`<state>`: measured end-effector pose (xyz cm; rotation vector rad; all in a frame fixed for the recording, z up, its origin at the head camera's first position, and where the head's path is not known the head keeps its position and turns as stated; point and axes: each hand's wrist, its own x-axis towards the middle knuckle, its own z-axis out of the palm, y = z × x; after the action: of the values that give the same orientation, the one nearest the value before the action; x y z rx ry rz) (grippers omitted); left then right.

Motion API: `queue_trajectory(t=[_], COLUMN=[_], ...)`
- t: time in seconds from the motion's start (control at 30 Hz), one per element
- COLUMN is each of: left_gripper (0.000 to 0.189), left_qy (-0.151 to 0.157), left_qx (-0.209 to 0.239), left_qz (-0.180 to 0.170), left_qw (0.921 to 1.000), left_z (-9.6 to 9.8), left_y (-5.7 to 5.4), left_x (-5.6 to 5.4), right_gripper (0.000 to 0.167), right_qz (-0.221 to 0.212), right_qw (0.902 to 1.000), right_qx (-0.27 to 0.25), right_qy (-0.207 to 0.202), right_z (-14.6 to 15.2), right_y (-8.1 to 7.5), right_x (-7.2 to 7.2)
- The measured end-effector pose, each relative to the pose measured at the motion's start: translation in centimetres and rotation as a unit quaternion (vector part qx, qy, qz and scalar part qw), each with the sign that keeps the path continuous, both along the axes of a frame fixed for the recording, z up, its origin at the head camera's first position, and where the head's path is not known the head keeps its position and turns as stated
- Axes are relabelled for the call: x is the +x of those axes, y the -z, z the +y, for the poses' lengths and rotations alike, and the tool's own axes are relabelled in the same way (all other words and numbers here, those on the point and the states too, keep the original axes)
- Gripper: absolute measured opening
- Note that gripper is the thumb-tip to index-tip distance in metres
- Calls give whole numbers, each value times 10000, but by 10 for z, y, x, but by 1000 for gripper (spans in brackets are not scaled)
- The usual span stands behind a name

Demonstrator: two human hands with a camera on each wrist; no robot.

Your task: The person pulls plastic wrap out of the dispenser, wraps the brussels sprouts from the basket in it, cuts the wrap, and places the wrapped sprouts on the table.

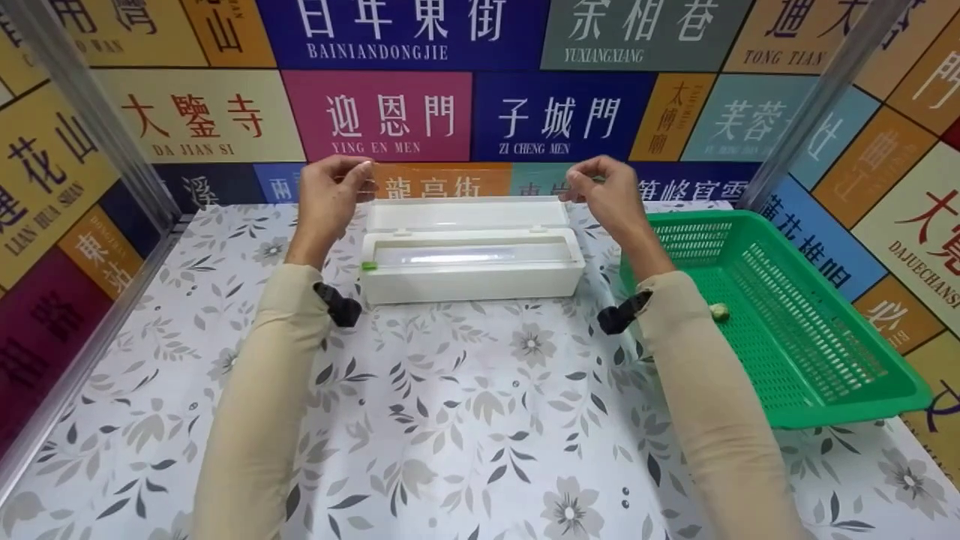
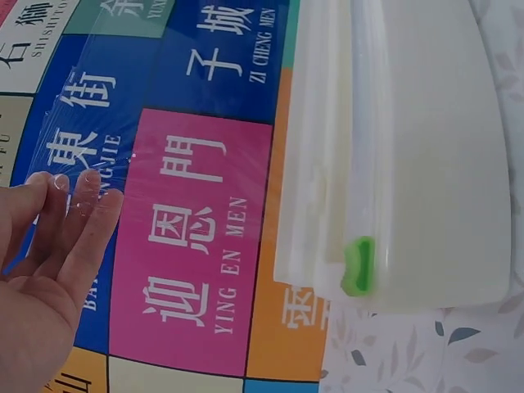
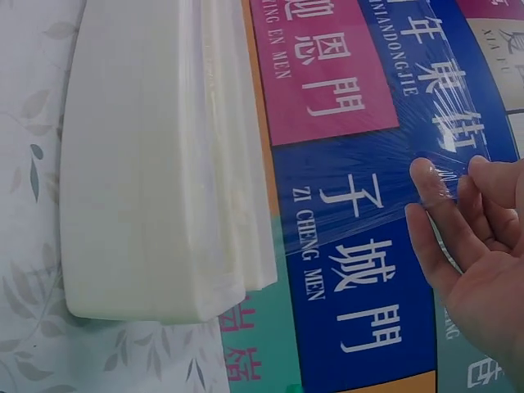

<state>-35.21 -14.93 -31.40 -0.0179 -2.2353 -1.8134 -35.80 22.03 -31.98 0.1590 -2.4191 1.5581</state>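
A white cling film dispenser (image 1: pixel 472 283) stands on the table with its lid (image 1: pixel 465 215) raised at the back. Inside the long opening, a shiny roll (image 1: pixel 484 254) shows. A green slide cutter (image 1: pixel 369 265) sits at the dispenser's left end. Clear cling film (image 3: pixel 446 110) stretches up behind the dispenser, between the two hands. My left hand (image 1: pixel 328 196) pinches the film's left side between thumb and fingers, above the dispenser's left end. On the other side, my right hand (image 1: pixel 611 196) pinches the film, which wrinkles out from its fingertips in the right wrist view.
To the right stands a green perforated basket (image 1: pixel 862 412), with a small pale green round item (image 1: pixel 720 312) in it. A leaf-patterned cloth (image 1: pixel 450 420) covers the table. Panels with large printed characters (image 1: pixel 386 116) rise behind, with metal posts (image 1: pixel 112 112) at the corners.
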Motion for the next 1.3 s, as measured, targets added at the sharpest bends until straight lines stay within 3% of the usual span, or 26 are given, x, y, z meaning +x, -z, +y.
queue_trajectory(t=[0.23, 0.53, 0.8, 1.0, 1.17, 1.3], left_gripper=[23, 20, 19, 17, 17, 18], left_qy=[-40, -129, -166, -82, 29, 212], left_qx=[19, 528, 737, 1317, 1472, 1422], left_qz=[170, 551, 831, 1089, 1132, 1192], left_qw=[9998, 9970, 9937, 9853, 9826, 9824], left_z=[-3, -8, -5, -2, -3, -7], left_y=[-14, -29, -45, -55, -59, -56], left_x=[4, 6, 6, 8, 11, 14], right_gripper=[18, 16, 16, 15, 14, 14], right_qz=[176, 478, 573, 846, 967, 971], right_qw=[9995, 9978, 9952, 9916, 9909, 9918], right_qx=[-32, -379, -603, -791, -751, -621], right_qy=[279, 260, 520, 572, 550, 552], right_z=[-3, -11, -15, -18, -17, -11], right_y=[-14, -43, -58, -67, -73, -72], right_x=[0, 0, 2, 3, 5, 8])
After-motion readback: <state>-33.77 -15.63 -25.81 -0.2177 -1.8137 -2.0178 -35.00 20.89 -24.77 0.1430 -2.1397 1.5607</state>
